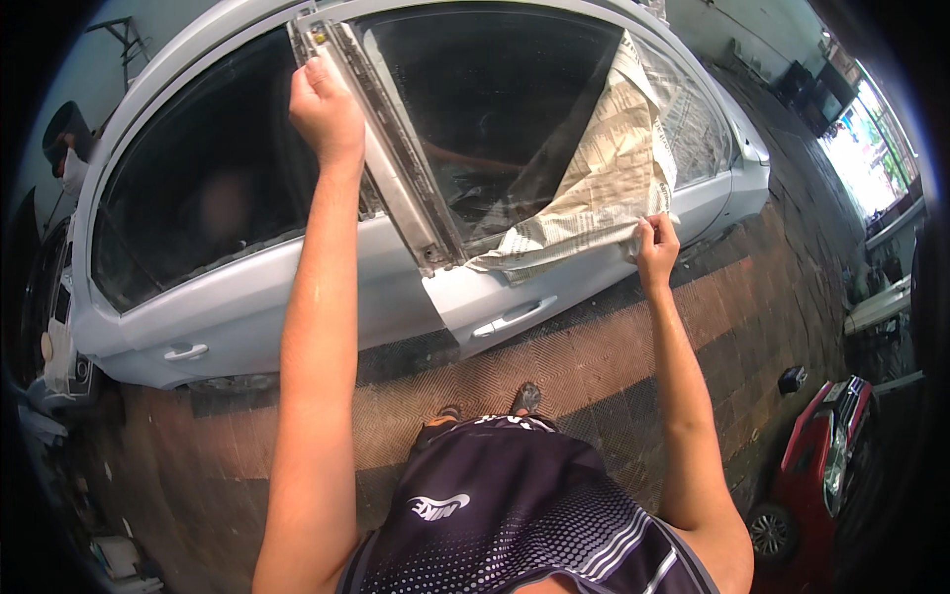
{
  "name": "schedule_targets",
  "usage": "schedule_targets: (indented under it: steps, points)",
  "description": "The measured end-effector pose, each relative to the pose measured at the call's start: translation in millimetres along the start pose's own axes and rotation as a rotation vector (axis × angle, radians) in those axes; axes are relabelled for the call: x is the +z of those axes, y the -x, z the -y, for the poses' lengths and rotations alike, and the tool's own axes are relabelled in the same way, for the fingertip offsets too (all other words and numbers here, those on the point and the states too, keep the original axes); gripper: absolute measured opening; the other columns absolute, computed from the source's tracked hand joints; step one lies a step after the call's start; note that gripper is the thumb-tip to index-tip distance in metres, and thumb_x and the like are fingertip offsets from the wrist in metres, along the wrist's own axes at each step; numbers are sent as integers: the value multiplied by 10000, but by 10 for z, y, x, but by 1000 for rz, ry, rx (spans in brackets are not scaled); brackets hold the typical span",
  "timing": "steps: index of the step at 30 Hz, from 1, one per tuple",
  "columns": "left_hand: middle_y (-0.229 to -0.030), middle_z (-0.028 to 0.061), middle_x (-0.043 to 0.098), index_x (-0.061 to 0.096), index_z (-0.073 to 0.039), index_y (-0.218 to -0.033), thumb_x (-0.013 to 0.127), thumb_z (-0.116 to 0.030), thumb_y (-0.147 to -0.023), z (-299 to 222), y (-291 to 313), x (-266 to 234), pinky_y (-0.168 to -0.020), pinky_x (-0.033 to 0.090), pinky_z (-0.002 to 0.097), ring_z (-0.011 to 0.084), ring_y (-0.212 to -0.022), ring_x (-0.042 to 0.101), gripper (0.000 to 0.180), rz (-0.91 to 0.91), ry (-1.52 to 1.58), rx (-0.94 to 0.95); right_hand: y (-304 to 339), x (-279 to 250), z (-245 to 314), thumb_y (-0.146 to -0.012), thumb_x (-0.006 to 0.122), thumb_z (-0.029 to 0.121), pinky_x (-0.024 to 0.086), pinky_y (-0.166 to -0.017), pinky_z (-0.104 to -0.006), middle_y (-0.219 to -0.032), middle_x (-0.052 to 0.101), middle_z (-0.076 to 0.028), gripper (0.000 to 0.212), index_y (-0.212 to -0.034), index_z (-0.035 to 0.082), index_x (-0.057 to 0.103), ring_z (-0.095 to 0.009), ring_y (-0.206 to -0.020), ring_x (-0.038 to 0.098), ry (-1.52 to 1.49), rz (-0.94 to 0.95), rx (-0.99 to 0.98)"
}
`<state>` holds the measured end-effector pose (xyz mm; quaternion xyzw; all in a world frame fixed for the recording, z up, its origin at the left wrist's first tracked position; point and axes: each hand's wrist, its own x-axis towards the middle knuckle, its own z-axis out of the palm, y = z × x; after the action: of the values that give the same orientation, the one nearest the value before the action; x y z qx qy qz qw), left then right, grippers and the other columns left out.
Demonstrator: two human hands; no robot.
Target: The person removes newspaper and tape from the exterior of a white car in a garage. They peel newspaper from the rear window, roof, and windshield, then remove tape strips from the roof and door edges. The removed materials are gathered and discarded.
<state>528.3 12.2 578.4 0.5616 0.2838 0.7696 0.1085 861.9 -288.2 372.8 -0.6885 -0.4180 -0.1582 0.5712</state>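
A silver car door (584, 277) stands slightly ajar, its rear edge swung out from the car body. My left hand (329, 111) is closed at the upper part of the door's window frame (381, 148). Newspaper (604, 163) partly covers the door's window glass (495, 89); its loose part folds down and outward along the sill. With my right hand (657, 253) I pinch the lower right edge of this newspaper. More paper shows behind the glass toward the front corner. Below the window is a silver door handle (515, 315).
The closed rear door (267, 307) with dark glass is at left. Patterned tiles (584, 366) form the floor beside the car. A red car (816, 455) stands at lower right, other vehicle parts (64, 366) at far left. A bright doorway (876, 139) opens at upper right.
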Motion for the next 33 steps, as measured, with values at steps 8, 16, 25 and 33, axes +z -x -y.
schedule_targets:
  steps: [8, 16, 25, 33]
  points:
    - [-906, 175, 715, 665, 23, -1028, 474, -290, -1066, 53, 17, 1, -766, 514, 392, 283, -820, 678, 369, 38, -50, -24, -375, -61, 331, -951, 635, 246, 440, -992, -372, -1185, 609, -138, 413, -1283, 0, 630, -235, -1112, 573, -116, -673, 311]
    - [-920, 200, 703, 648, 33, -1044, 436, -324, -1076, 85, -18, -27, -779, 502, 427, 343, -829, 658, 416, 66, -131, -31, -2015, 493, 1233, -813, 734, 589, 415, -1002, -484, -1207, 640, -202, 754, -1272, 8, 589, -365, -1167, 571, 151, -306, -82]
    - [-948, 219, 710, 644, 31, -1074, 436, -284, -1075, 119, -47, -60, -777, 522, 432, 367, -867, 690, 377, 72, -299, 46, -1720, 334, 718, -972, 565, 291, 514, -834, -503, -1015, 704, -258, 322, -1109, 12, 646, -445, -962, 669, -38, -322, 338]
    - [-1014, 256, 703, 647, 69, -1108, 455, -312, -1071, 376, -121, -18, -840, 517, 440, 379, -919, 676, 428, 25, -320, 34, 663, -734, -537, -1036, 484, 158, 475, -767, -357, -902, 653, -135, 226, -1012, -50, 570, -191, -838, 590, -284, -589, 602]
